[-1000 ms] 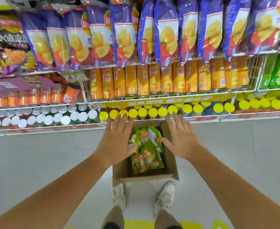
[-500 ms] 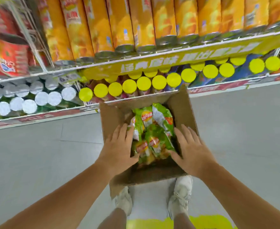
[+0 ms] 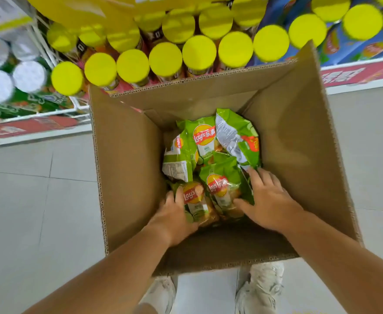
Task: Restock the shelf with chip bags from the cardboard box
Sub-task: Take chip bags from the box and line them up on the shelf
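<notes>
Now that both have dropped into the brown cardboard box [image 3: 129, 166], left hand [image 3: 174, 214] grips green foil chip bag [image 3: 196, 203], right hand [image 3: 269, 200] splayed: pickup begun

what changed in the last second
Both hands dropped from above the cardboard box down inside it: the left hand now grips the near-left chip bag, the right hand rests spread on the neighbouring chip bag. The box stayed on the floor, bags inside.

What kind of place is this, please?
Probably a supermarket aisle: shelves packed with yellow-lidded canisters, a red label strip on the shelf edge, and a cardboard box of green chip bags on the tiled floor.
</notes>
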